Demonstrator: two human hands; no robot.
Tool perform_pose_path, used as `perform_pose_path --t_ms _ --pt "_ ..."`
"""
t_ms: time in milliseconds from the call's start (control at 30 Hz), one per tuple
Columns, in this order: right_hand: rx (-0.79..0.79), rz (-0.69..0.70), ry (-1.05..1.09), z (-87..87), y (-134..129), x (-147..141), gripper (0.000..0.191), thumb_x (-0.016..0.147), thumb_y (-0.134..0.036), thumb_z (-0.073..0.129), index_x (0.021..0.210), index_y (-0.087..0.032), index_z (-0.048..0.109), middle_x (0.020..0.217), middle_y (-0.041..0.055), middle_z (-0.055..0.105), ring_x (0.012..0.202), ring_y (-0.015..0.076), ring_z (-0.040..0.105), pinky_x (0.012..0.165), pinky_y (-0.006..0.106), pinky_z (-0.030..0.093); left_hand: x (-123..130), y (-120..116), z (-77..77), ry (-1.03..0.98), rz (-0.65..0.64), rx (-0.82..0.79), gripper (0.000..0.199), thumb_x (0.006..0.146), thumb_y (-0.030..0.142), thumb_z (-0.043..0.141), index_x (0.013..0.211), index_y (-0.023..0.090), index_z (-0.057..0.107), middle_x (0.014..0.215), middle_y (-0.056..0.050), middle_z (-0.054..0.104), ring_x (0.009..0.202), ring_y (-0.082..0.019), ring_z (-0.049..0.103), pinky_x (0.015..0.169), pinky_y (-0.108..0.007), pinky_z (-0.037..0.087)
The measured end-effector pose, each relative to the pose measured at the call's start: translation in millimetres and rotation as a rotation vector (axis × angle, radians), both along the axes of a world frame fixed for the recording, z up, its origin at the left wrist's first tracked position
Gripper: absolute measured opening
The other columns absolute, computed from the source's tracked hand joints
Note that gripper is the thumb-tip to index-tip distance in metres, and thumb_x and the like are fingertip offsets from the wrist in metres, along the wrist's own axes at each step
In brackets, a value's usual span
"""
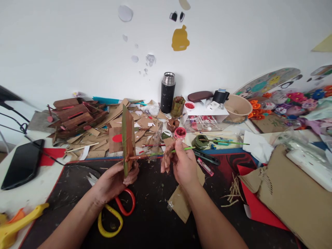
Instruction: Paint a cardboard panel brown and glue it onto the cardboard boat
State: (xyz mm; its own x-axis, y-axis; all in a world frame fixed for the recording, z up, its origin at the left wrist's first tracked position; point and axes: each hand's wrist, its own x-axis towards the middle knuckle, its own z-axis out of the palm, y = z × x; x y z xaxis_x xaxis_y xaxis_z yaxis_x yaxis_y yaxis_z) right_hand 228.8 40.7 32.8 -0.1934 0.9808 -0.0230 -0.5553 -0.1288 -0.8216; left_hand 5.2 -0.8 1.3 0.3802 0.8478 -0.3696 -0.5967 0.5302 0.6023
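My left hand (116, 180) is closed around the lower part of a flat cardboard piece (128, 138), held upright, green along its edge and brown on its face. In my right hand (181, 160) is a thin green paintbrush (158, 153), pinched between the fingers. Its brown-coated tip touches the brown face of the cardboard piece, just above my left fingers. Paint smudges show on the fingers of both hands. Scissors (110, 219) with one yellow and one red handle lie beneath my left hand. A brown cardboard scrap (181, 204) rests below my right wrist.
Paint jars, one red (180, 132) and one green (201, 141), stand beyond my right hand. A black thermos (168, 93) is near the wall. Cardboard scraps (101, 143) and brown painted pieces (77, 116) fill the back left. Cardboard sheets (298, 193) lie at right, a black phone (23, 164) at left.
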Motion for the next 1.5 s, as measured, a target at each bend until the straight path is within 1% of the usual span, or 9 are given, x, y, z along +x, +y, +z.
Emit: perform_pose_path --t_ms 133,300,533,733,900,1033,1267,1400,1500 --pt "-0.022 -0.024 0.001 2.8 -0.6 0.7 0.049 0.098 -0.065 0.062 0.082 -0.019 0.068 0.052 -0.0026 0.063 0.035 0.0135 0.059 0.033 0.02 0.038 1.0 -0.2 1.3 -0.022 -0.005 0.005 0.025 0.08 0.035 0.085 0.083 0.013 0.074 0.066 0.0 0.049 0.057 -0.01 0.04 0.051 -0.023 0.038" --pt "-0.032 -0.023 -0.021 2.9 -0.3 0.3 0.051 0.097 -0.067 0.062 0.079 -0.019 0.066 0.049 -0.0024 0.062 0.034 0.0134 0.058 0.032 0.019 0.036 -0.2 -0.7 0.9 -0.024 0.001 -0.002 0.024 0.081 0.033 0.084 0.084 0.012 0.074 0.068 -0.001 0.05 0.057 -0.01 0.041 0.051 -0.023 0.039" --pt "-0.007 0.012 -0.053 0.9 0.2 -1.6 0.055 0.099 -0.066 0.06 0.071 -0.019 0.064 0.042 -0.0046 0.053 0.032 0.0126 0.055 0.033 0.019 0.036 -1.3 -0.8 -0.3 -0.03 -0.024 -0.024 0.025 0.08 0.032 0.085 0.082 0.011 0.072 0.066 -0.001 0.048 0.057 -0.01 0.041 0.052 -0.023 0.042" --pt "-0.02 0.004 -0.042 2.0 -0.3 -1.0 0.055 0.098 -0.068 0.06 0.075 -0.019 0.066 0.045 -0.0027 0.058 0.033 0.0128 0.056 0.032 0.02 0.036 -0.4 -0.6 -1.1 -0.008 -0.012 0.003 0.027 0.08 0.035 0.085 0.084 0.01 0.074 0.066 -0.001 0.049 0.057 -0.01 0.039 0.051 -0.023 0.04" --pt "-0.038 -0.024 -0.017 3.2 -0.4 0.1 0.05 0.097 -0.066 0.063 0.08 -0.02 0.068 0.051 -0.0019 0.063 0.035 0.0138 0.059 0.032 0.02 0.037 -0.1 -0.6 -0.2 -0.025 -0.012 0.021 0.023 0.084 0.033 0.081 0.083 0.012 0.073 0.066 -0.001 0.049 0.057 -0.011 0.04 0.052 -0.023 0.04" --pt "-0.039 -0.049 -0.031 4.0 -0.6 0.1 0.05 0.096 -0.068 0.063 0.082 -0.02 0.068 0.051 -0.0025 0.062 0.036 0.0139 0.059 0.032 0.02 0.037 0.0 -0.7 0.8 -0.029 -0.004 0.003 0.02 0.084 0.031 0.081 0.086 0.012 0.073 0.068 -0.001 0.051 0.056 -0.011 0.041 0.052 -0.023 0.04" --pt "-0.034 0.009 -0.038 1.5 0.5 -0.6 0.053 0.099 -0.066 0.06 0.077 -0.019 0.066 0.047 -0.0023 0.06 0.033 0.0128 0.056 0.032 0.019 0.034 -0.6 -0.5 -0.1 -0.022 0.003 0.001 0.022 0.083 0.031 0.082 0.082 0.012 0.071 0.068 -0.001 0.051 0.056 -0.011 0.042 0.051 -0.024 0.04" --pt "-0.025 0.004 -0.056 0.3 0.3 -1.4 0.054 0.098 -0.068 0.06 0.074 -0.02 0.064 0.043 -0.0044 0.054 0.033 0.0132 0.055 0.033 0.02 0.036 -1.0 -0.3 -0.1 -0.016 -0.014 -0.015 0.026 0.081 0.033 0.085 0.082 0.011 0.071 0.067 -0.001 0.049 0.056 -0.01 0.04 0.051 -0.023 0.04" --pt "-0.019 -0.004 -0.047 0.8 0.1 -1.3 0.053 0.097 -0.068 0.061 0.076 -0.02 0.064 0.045 -0.0038 0.056 0.033 0.0133 0.056 0.032 0.02 0.036 -0.6 -0.3 0.2 -0.002 -0.009 -0.005 0.025 0.081 0.033 0.085 0.082 0.011 0.072 0.067 -0.001 0.049 0.056 -0.01 0.04 0.051 -0.023 0.039"
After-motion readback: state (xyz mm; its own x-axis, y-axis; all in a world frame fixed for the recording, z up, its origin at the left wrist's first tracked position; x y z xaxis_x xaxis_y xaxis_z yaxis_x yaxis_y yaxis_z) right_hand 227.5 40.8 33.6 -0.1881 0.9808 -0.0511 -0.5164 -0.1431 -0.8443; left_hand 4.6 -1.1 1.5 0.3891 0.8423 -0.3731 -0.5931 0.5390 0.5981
